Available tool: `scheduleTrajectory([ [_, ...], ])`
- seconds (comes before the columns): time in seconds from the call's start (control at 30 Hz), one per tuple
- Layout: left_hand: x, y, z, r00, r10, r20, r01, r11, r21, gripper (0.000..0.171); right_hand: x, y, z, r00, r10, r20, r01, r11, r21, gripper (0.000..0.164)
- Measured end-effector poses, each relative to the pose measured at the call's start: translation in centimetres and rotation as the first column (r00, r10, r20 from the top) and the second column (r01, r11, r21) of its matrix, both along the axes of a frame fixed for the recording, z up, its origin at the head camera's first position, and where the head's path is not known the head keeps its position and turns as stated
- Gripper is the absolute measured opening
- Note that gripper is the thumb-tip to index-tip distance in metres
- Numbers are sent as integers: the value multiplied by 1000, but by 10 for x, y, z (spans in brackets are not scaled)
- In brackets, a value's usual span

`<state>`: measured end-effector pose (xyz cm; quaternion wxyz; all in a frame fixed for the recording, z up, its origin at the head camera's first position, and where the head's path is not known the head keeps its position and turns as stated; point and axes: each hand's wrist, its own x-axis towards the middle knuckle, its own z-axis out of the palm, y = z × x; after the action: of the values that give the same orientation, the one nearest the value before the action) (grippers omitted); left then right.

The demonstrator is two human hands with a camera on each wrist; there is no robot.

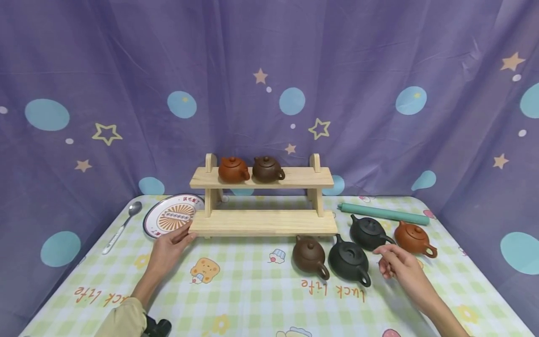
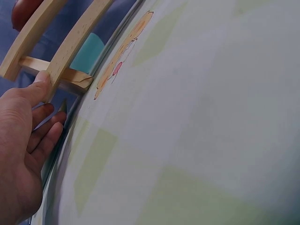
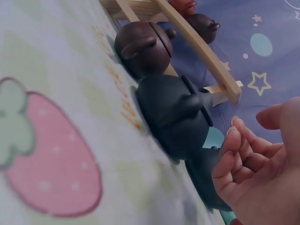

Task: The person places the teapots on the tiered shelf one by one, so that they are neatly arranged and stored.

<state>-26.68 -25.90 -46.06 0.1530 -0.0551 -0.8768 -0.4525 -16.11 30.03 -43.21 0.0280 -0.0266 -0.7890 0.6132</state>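
My left hand [image 1: 171,248] pinches the left end of the lower board of a two-tier wooden shelf [image 1: 261,223]; in the left wrist view the thumb [image 2: 41,83] lies on the board's end. My right hand [image 1: 397,264] hovers with loosely bent fingers and nothing in them, beside the handle of a rear black teapot [image 1: 367,232]. In front of that pot is another black teapot [image 1: 347,260], with a brown teapot [image 1: 309,255] to its left. An orange-brown teapot [image 1: 410,238] sits just beyond the right hand.
On the top board stand an orange-brown teapot [image 1: 233,171] and a dark brown teapot [image 1: 267,170]. A patterned plate [image 1: 152,224] and a spoon [image 1: 122,229] lie at the left. A green roll [image 1: 387,214] lies behind the right-hand teapots. A purple curtain [image 1: 261,42] hangs behind the table.
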Motion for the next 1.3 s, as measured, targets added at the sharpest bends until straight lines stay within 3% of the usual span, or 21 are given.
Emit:
scheduleTrajectory([
  [0.47, -1, 0, 1, 1000, 1, 26, -2, 1000, 15, 52, 21, 0, -14, 997, 24, 67, -23, 1000, -10, 29],
  [0.83, -1, 0, 0, 1000, -1, 22, 1, 1000, 18, 52, 28, 0, -19, 974, 107, 201, -101, 994, -38, 31],
  [1.3, -1, 1, 1, 1000, -2, 9, 2, 1000, 19, 51, 31, -7, -18, 967, 150, 207, -139, 988, -67, 34],
])
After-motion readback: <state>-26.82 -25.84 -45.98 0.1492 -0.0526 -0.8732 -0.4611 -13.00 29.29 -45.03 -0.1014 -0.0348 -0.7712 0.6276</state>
